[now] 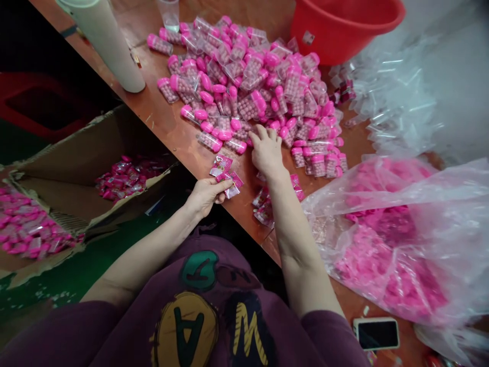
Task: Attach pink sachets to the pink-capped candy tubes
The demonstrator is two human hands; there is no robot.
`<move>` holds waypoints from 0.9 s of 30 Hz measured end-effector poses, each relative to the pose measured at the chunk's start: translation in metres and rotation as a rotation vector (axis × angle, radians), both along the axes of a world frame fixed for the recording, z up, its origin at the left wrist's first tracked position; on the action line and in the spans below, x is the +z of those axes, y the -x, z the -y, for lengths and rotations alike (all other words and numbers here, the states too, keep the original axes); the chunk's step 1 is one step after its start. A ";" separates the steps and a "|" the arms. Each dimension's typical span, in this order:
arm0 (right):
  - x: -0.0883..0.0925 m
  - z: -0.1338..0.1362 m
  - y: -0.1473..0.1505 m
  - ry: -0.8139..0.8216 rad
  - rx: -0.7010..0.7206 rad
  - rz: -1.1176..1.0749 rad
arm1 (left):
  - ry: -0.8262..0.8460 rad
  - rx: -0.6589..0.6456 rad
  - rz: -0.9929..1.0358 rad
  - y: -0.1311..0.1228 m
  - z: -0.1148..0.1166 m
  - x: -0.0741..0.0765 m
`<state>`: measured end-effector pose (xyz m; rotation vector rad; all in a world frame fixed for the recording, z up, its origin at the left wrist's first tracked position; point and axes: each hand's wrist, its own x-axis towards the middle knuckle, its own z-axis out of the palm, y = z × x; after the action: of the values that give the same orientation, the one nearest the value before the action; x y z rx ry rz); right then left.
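My left hand (208, 196) is closed, thumb on top, on small pink printed wrappers (231, 184) fanned out near the table edge. My right hand (266, 153) reaches down to the near side of a heap of small clear bottles (248, 106). These have bright pink caps and are filled with pink balls. Its fingers are apart and touch the heap; the fingertips are partly hidden, and no bottle shows lifted in them. Under my right forearm lie more pink printed wrappers (263, 209), partly covered by the arm.
A red basin (344, 30) stands behind the heap, with a clear cup (170, 15) and pale post (110, 48) at left. Clear plastic pieces (397, 97) and a bag of pink pieces (385, 255) lie right. A phone (376, 334) lies near. Cardboard boxes (76, 137) hold pink packs below.
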<state>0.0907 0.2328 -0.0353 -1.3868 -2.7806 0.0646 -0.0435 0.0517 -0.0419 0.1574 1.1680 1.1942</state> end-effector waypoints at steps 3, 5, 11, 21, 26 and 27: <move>-0.001 0.011 -0.005 0.025 0.077 0.006 | -0.008 0.034 0.065 0.004 -0.002 0.005; -0.003 0.025 -0.011 0.046 0.055 -0.078 | -0.016 0.043 0.117 0.006 -0.004 0.010; 0.009 0.106 -0.024 0.405 -0.288 -1.037 | -0.088 0.053 0.166 0.003 -0.003 0.017; -0.001 0.181 -0.024 0.686 -0.526 -1.454 | -0.102 -0.073 0.075 -0.018 0.021 0.013; 0.008 0.198 -0.036 0.825 -0.578 -1.592 | -0.056 0.031 0.050 -0.022 0.026 0.012; 0.009 0.203 -0.037 0.843 -0.577 -1.597 | -0.048 0.047 0.063 -0.023 0.026 0.011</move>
<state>0.1276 0.0297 -0.0266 -1.1616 -0.9637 1.5622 -0.0200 0.0255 -0.0305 0.1290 1.0938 1.2603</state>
